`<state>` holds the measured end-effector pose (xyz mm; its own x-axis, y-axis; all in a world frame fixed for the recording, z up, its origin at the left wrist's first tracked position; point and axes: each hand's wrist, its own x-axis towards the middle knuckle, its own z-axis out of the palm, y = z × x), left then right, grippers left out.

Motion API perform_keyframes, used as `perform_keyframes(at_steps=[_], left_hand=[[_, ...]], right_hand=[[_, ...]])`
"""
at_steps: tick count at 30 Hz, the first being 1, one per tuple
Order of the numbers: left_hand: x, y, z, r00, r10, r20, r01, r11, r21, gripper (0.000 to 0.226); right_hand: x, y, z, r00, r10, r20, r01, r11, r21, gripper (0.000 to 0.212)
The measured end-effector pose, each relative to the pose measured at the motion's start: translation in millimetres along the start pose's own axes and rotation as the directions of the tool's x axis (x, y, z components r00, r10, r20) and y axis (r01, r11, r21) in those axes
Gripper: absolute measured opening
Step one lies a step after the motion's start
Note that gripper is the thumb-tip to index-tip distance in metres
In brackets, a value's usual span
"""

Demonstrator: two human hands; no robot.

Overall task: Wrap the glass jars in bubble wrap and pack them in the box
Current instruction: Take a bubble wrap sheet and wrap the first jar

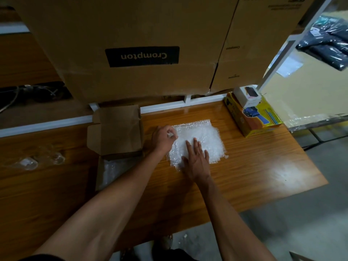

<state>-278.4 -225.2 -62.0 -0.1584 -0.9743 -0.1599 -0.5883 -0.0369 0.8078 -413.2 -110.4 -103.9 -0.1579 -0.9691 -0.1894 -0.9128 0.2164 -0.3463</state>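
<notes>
Right hand (197, 159) flat, fingers straight, pressing near edge of bubble wrap (203, 136) onto bench (263, 166). Left hand (163, 137) pinches sheet's left edge, grip closed on film.

Wrap: light, soft, slippery on glossy wood; needs pinning, lifts best by edge or corner.

Open cardboard box (116, 132) just left of sheet, near bench's far edge.

Glass jars (28, 163), possibly two, dim and blurred, toward bench's left edge: likely hard, smooth, fragile; take round body.

Single head view; forward and steeply downward, close over table (244, 166)
</notes>
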Motion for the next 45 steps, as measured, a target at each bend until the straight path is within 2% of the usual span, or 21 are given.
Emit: perform_keyframes(at_steps=[3, 8, 11, 14, 16, 21, 22, 25, 26, 30, 35, 37, 40, 42, 45], left_hand=[[-5.6, 1.3, -2.6, 0.999, 0.004, 0.032, 0.000, 0.992, -0.127, 0.017], [-11.6, 4.9, -10.6, 0.999, -0.004, 0.043, 0.014, 0.974, -0.228, 0.021], [-14.8, 10.1, -15.1, 0.998, -0.020, 0.054, 0.034, 0.961, -0.274, 0.018], [-17.4, 13.8, -17.5, 0.997, -0.023, 0.076, 0.044, 0.957, -0.286, 0.010], [-19.0, 14.4, -19.7, 0.996, -0.025, 0.083, 0.049, 0.955, -0.292, 0.007], [-24.0, 16.5, -24.3, 0.992, -0.034, 0.123, 0.075, 0.936, -0.344, 0.014], [-24.3, 16.5, -24.9, 0.991, -0.040, 0.126, 0.083, 0.928, -0.363, 0.013], [-26.6, 16.5, -27.2, 0.986, -0.056, 0.155, 0.117, 0.897, -0.426, 0.018], [-27.5, 15.6, -26.9, 0.985, -0.056, 0.165, 0.123, 0.892, -0.435, 0.021], [-27.9, 15.4, -23.0, 0.982, -0.076, 0.174, 0.149, 0.877, -0.457, 0.027], [-24.4, 13.7, -28.1, 0.987, -0.098, 0.126, 0.143, 0.893, -0.427, 0.028], [-24.3, 12.3, -28.8, 0.987, -0.099, 0.128, 0.144, 0.899, -0.414, 0.025], [-22.6, 10.0, -27.7, 0.987, -0.100, 0.124, 0.142, 0.906, -0.399, 0.017], [-20.6, 7.4, -27.3, 0.986, -0.116, 0.117, 0.153, 0.908, -0.390, 0.017], [-22.7, 7.4, -27.1, 0.971, -0.157, 0.181, 0.220, 0.884, -0.413, 0.036]], right_hand=[[-1.2, -0.8, -3.8, 0.999, 0.027, -0.020, -0.026, 0.999, 0.041, 0.071], [-3.0, 0.7, -7.4, 0.997, 0.054, -0.051, -0.048, 0.992, 0.118, 0.073], [-5.9, -9.5, -11.1, 0.980, 0.022, -0.198, 0.015, 0.983, 0.182, 0.066], [-10.0, -22.7, -19.0, 0.923, -0.023, -0.384, 0.132, 0.957, 0.259, 0.058], [-10.4, -27.3, -22.4, 0.899, -0.030, -0.437, 0.165, 0.947, 0.276, 0.053], [-5.1, -25.1, -19.6, 0.913, -0.033, -0.407, 0.194, 0.912, 0.362, 0.007], [-6.1, -25.6, -21.4, 0.914, -0.030, -0.406, 0.203, 0.898, 0.391, 0.009], [-11.2, -30.9, -26.1, 0.946, -0.031, -0.324, 0.184, 0.872, 0.454, 0.038], [-11.7, -32.6, -25.1, 0.950, -0.033, -0.309, 0.175, 0.878, 0.445, 0.040], [-8.9, -35.8, -25.0, 0.931, 0.052, -0.360, 0.148, 0.849, 0.507, 0.017], [-11.9, -25.6, -31.6, 0.943, 0.038, -0.331, 0.152, 0.835, 0.529, 0.024], [-11.9, -22.4, -35.9, 0.953, 0.087, -0.291, 0.100, 0.814, 0.572, 0.029], [-13.4, -18.6, -41.1, 0.967, 0.199, -0.159, -0.012, 0.659, 0.752, 0.034], [-14.2, -14.9, -41.7, 0.970, 0.221, -0.100, -0.038, 0.545, 0.838, 0.034], [-16.7, -12.6, -42.3, 0.987, 0.161, 0.017, -0.093, 0.475, 0.875, 0.038]])
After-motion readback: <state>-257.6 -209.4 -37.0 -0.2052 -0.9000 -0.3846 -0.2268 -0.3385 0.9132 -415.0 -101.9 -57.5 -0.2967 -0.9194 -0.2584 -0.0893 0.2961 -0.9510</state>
